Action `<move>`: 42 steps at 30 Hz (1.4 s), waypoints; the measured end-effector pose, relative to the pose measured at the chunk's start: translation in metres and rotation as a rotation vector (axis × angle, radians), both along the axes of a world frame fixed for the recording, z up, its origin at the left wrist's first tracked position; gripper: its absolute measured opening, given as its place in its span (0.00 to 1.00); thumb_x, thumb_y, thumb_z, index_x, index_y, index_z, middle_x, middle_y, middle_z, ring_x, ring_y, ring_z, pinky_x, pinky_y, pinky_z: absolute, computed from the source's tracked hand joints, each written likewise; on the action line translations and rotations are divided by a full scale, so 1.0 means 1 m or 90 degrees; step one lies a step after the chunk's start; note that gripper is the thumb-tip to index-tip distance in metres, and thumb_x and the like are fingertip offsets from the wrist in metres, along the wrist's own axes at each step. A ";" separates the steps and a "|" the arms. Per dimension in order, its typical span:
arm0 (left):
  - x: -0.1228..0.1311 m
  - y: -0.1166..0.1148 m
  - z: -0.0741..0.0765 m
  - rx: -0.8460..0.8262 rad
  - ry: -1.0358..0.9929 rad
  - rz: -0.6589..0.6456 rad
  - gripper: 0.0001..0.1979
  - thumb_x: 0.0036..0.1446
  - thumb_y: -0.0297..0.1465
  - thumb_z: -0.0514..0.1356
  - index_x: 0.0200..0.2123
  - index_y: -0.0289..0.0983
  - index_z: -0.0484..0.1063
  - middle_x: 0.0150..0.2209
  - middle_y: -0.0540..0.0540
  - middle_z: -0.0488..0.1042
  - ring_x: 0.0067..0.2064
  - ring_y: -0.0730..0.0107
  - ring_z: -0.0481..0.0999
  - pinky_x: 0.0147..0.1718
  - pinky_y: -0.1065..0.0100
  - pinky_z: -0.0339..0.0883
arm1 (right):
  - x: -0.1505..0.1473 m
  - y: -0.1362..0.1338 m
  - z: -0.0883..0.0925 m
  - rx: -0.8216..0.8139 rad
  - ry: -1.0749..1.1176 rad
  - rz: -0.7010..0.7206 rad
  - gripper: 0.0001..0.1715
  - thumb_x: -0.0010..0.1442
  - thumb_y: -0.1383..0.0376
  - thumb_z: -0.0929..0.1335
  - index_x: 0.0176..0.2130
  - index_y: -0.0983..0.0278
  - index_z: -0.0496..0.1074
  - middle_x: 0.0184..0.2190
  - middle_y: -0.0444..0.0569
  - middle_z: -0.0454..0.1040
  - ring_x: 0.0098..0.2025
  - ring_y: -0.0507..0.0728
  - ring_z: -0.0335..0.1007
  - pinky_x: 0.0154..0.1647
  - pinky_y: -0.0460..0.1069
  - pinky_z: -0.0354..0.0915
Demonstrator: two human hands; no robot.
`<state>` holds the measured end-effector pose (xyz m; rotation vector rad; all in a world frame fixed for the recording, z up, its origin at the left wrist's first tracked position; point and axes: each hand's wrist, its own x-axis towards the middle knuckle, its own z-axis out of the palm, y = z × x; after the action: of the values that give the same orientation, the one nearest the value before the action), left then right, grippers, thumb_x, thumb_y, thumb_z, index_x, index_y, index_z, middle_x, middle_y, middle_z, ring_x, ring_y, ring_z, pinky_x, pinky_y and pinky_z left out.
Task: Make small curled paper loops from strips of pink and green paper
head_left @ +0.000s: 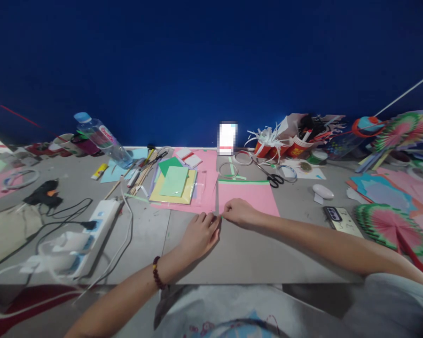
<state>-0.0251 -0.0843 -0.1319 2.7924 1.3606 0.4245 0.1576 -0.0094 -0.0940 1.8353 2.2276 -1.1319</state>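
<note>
A pink sheet of paper (pixel 248 195) with a green strip along its far edge lies on the grey table (pixel 246 253) in front of me. My left hand (pixel 199 234), a dark bead bracelet on its wrist, is curled with its fingertips pinched at the sheet's near left corner. My right hand (pixel 238 212) rests on the near edge of the pink sheet, fingers closed in a pinch right beside the left hand's fingertips. Both hands meet at that corner. What exactly sits between the fingertips is too small to make out.
A stack of yellow, green and pink paper (pixel 176 185) lies left of the sheet. Black scissors (pixel 273 178), tape rings (pixel 228 170), red cups (pixel 280 148), a phone (pixel 341 219), paper fans (pixel 391 225), a water bottle (pixel 104 139), a glue gun (pixel 44 195) and a power strip (pixel 91 230) surround it.
</note>
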 end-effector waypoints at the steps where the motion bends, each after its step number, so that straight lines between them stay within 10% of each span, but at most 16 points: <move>1: 0.000 0.000 0.000 0.001 0.001 -0.003 0.19 0.60 0.30 0.53 0.55 0.35 0.64 0.41 0.40 0.70 0.41 0.56 0.68 0.36 0.58 0.64 | 0.000 0.000 0.000 0.000 0.001 0.000 0.10 0.51 0.60 0.68 0.28 0.64 0.77 0.28 0.46 0.77 0.29 0.52 0.69 0.26 0.44 0.55; 24: -0.002 0.004 0.002 -0.024 -0.046 0.001 0.18 0.60 0.28 0.53 0.54 0.37 0.66 0.39 0.41 0.69 0.39 0.58 0.68 0.34 0.59 0.64 | 0.003 0.000 -0.004 0.001 0.045 -0.006 0.08 0.50 0.62 0.68 0.26 0.65 0.75 0.26 0.46 0.76 0.29 0.52 0.68 0.26 0.44 0.55; 42: -0.002 0.006 0.001 -0.009 0.037 0.000 0.17 0.60 0.28 0.54 0.52 0.37 0.66 0.39 0.42 0.69 0.39 0.58 0.68 0.33 0.59 0.62 | 0.021 0.007 0.018 -0.290 0.209 -0.066 0.09 0.55 0.68 0.69 0.39 0.68 0.73 0.20 0.42 0.75 0.15 0.46 0.60 0.14 0.41 0.57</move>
<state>-0.0270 -0.0787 -0.1314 2.8152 1.3694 0.3341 0.1785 -0.0020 -0.0757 1.6806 1.8035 -1.8907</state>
